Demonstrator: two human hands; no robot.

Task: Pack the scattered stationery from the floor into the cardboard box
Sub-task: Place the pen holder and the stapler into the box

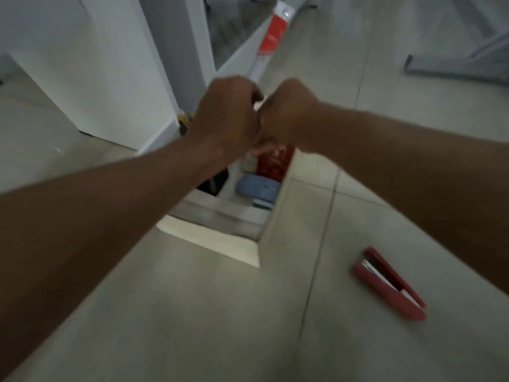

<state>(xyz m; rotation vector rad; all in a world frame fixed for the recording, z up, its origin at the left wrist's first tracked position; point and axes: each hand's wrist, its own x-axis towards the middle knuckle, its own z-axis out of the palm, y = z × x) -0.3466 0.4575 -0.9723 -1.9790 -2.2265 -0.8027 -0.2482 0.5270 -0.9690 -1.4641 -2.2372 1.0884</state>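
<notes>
The pale cardboard box (271,227) stands open on the tiled floor in the middle of the head view. Inside it lie a blue rounded item (257,187), something red (274,164) and something black (214,183). Just above the box's far end, my left hand (228,119) and my right hand (289,111) are pressed together. Both are closed around the near end of a long red-and-white packet (271,37), which sticks out away from me. A red stapler (388,282) lies on the floor to the right of the box. The picture is blurred.
A white cabinet or wall panel (91,64) rises at the left, close behind the box. Grey metal furniture legs (454,64) stand on the floor at the far right. Something small and multicoloured (187,119) shows at my left wrist; I cannot tell what it is.
</notes>
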